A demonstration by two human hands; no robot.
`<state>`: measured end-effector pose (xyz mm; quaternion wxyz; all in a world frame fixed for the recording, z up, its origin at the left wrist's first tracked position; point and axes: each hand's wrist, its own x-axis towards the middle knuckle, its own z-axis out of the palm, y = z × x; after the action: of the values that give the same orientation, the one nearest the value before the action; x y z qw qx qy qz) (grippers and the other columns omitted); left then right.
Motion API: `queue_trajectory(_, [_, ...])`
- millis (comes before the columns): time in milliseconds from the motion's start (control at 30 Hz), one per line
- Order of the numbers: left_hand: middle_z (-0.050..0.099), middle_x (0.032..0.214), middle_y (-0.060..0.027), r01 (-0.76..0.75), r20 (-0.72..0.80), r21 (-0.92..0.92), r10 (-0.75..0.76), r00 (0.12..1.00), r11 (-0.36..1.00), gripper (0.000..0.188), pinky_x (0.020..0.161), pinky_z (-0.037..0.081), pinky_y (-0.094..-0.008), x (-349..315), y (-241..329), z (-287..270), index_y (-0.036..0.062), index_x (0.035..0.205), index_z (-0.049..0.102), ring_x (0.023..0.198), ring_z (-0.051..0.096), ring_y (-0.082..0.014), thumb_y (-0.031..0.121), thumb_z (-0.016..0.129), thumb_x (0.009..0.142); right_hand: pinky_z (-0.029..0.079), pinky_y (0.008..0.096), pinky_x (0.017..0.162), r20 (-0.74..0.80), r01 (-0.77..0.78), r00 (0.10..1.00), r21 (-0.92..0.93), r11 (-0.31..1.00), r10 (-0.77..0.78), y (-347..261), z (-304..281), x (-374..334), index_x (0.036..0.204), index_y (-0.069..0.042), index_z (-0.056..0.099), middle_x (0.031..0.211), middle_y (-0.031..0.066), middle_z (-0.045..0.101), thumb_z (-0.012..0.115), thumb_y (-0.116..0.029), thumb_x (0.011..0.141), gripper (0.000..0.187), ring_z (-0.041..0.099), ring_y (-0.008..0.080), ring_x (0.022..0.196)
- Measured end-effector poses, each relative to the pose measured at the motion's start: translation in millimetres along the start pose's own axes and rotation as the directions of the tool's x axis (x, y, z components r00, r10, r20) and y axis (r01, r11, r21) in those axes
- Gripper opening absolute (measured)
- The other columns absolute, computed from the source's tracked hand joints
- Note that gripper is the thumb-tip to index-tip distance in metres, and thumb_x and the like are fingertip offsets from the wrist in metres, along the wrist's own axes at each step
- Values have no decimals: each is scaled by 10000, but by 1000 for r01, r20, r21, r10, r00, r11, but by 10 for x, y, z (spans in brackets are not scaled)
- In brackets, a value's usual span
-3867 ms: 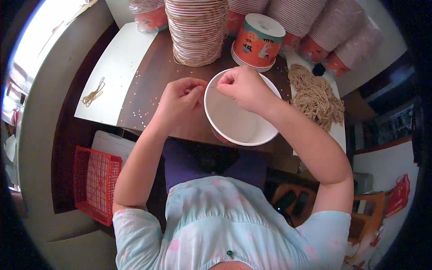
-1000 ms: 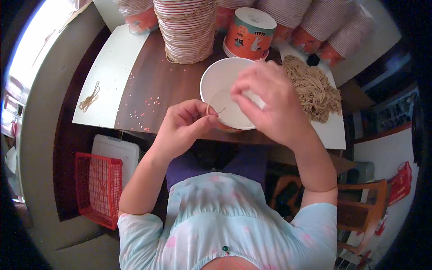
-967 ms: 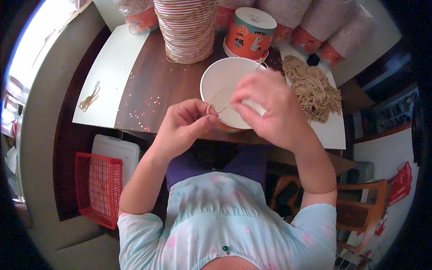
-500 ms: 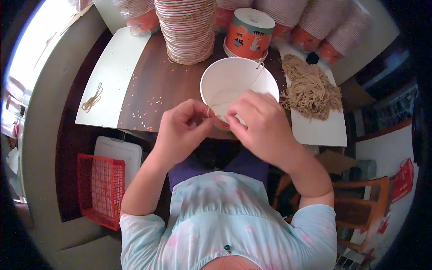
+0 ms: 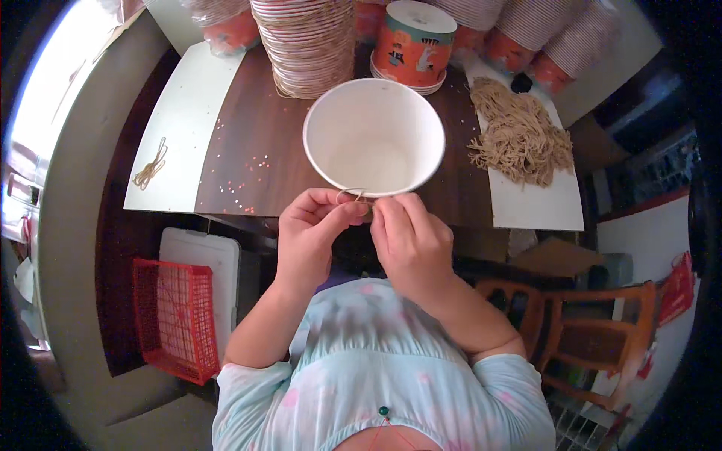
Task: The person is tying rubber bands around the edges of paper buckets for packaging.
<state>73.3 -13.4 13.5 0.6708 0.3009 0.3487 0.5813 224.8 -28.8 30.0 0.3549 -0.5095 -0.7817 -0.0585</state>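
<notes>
- The left hand (image 5: 308, 237) keeps its grip closed, thumb against finger, on a looped string (image 5: 360, 194) at the near rim of the open white bucket (image 5: 374, 124).
- The right hand (image 5: 412, 237) is just beside it at that rim, grip pinched together; whether it has string cannot be told.
- Behind the bucket, on the bench (image 5: 263, 143): a tall stack (image 5: 304, 49) and an upturned orange tub (image 5: 416, 56).
- Right of the bucket: a tan string heap (image 5: 523, 135).
</notes>
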Motion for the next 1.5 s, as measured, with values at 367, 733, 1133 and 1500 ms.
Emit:
queue_trajectory(367, [676,884,-123,-129,-49,66,132,990,989,123,779,560,-318,-21,-32,-106,-14,916,573,800,671,-189,-35,671,845,525,268,715,459,-530,844,795,295,278,88,271,103,976,20,689,920,62,692,632,-98,898,152,661,139,825])
queue_trajectory(733, [692,885,-118,-230,-44,237,246,968,944,104,734,564,-285,-61,-49,-150,-35,931,607,812,681,-167,-37,678,855,358,212,545,813,-600,554,540,-591,180,93,472,99,918,-98,692,785,-38,645,649,-194,878,113,497,53,618])
queue_trajectory(1133, [693,864,-93,-507,168,749,617,769,427,194,700,538,-258,-84,-90,-116,-17,958,675,761,671,-141,-31,726,771,489,248,781,685,-580,645,727,-367,338,18,420,59,929,-19,711,907,46,713,658,-134,879,136,640,103,833])
queue_trajectory(1500, [700,882,-116,-553,316,822,697,644,138,198,679,546,-276,-41,-105,-128,13,942,686,764,689,-198,-35,732,756,395,212,623,693,-576,632,719,-389,346,22,412,62,941,-48,716,823,-6,680,638,-131,888,126,511,44,674])
